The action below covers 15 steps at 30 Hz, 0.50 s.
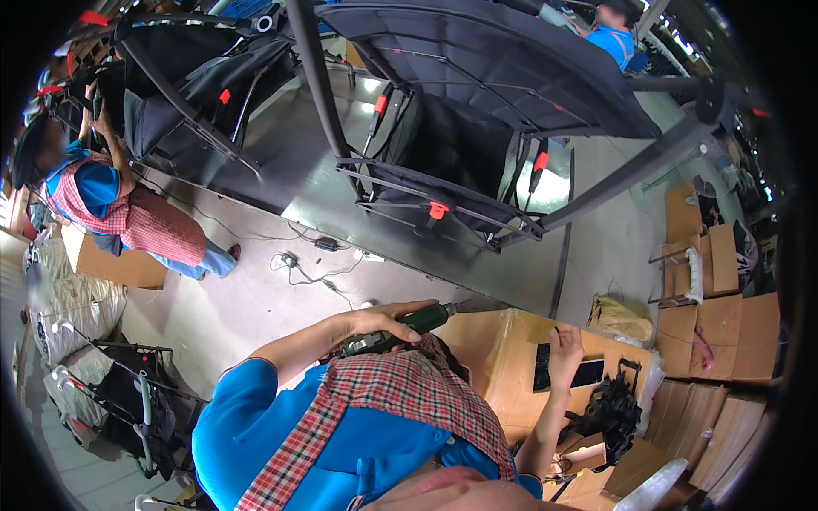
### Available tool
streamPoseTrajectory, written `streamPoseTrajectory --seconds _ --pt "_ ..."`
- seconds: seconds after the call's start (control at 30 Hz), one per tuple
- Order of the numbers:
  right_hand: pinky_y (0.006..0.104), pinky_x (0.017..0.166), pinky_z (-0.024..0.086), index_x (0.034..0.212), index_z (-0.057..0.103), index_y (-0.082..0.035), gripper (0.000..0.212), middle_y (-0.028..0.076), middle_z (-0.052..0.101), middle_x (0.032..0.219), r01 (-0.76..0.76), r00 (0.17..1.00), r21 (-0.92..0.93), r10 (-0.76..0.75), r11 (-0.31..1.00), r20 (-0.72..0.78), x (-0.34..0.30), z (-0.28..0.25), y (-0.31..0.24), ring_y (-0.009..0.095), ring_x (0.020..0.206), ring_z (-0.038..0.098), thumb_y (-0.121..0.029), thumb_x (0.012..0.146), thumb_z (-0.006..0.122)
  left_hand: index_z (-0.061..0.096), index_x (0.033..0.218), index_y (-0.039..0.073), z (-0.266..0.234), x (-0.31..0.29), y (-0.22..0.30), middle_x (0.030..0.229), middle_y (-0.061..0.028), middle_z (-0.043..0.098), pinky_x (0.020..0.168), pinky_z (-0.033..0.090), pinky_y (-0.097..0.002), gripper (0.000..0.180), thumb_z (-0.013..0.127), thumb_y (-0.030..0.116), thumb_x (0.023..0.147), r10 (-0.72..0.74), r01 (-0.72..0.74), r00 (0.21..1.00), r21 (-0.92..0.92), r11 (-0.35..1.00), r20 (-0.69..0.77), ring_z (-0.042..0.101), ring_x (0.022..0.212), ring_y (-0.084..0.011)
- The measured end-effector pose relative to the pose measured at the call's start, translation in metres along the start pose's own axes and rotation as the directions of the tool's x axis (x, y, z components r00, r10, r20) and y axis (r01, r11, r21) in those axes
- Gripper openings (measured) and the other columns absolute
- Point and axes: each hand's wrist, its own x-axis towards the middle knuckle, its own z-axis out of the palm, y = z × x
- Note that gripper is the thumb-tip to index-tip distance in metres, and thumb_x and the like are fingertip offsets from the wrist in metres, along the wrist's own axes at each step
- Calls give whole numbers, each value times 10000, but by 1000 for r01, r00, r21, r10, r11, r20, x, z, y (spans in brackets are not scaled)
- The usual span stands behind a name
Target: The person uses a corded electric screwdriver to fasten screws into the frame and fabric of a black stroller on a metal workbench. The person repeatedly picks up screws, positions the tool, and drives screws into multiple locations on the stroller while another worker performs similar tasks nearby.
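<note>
My left hand (382, 324) is wrapped around a dark green power screwdriver (426, 318), held close in front of my checked apron. Its thin bit points to the right, just short of the bench edge. Over a cardboard box (484, 358), my right hand (564, 358) is raised with thumb and fingers pinched together. A tiny dark spot shows at those fingertips, too small to name. Beyond both hands, a large black tubular frame (320, 94) with black fabric (460, 140) and red clips (438, 209) stands on the metal-topped bench (324, 209). Neither hand touches it.
A phone (588, 373) and a tangle of black parts (610, 407) lie on the box. Cables (319, 277) run across the floor. At the left, a co-worker (128, 209) handles another black frame (192, 102). Cardboard boxes (716, 341) stand at the right.
</note>
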Motion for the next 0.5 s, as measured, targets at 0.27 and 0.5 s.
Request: streamPoseTrajectory --seconds 0.27,0.5 --pt "235 779 527 1034 673 33 183 43 700 913 426 903 161 -429 890 -20 61 145 -138 81 827 633 64 865 735 77 1630 180 -20 -43 69 1156 -98 566 852 507 -288 1174 841 149 739 249 -250 968 128 960 26 602 924 -154" --pt "268 715 564 1011 680 0 201 85 728 885 573 812 205 -584 794 -8 87 208 -201 132 773 708 46 830 752 106 1625 122 -42 -65 96 1052 -41 577 800 474 -274 1227 854 157 653 336 -307 937 239 921 -92 574 858 -149"
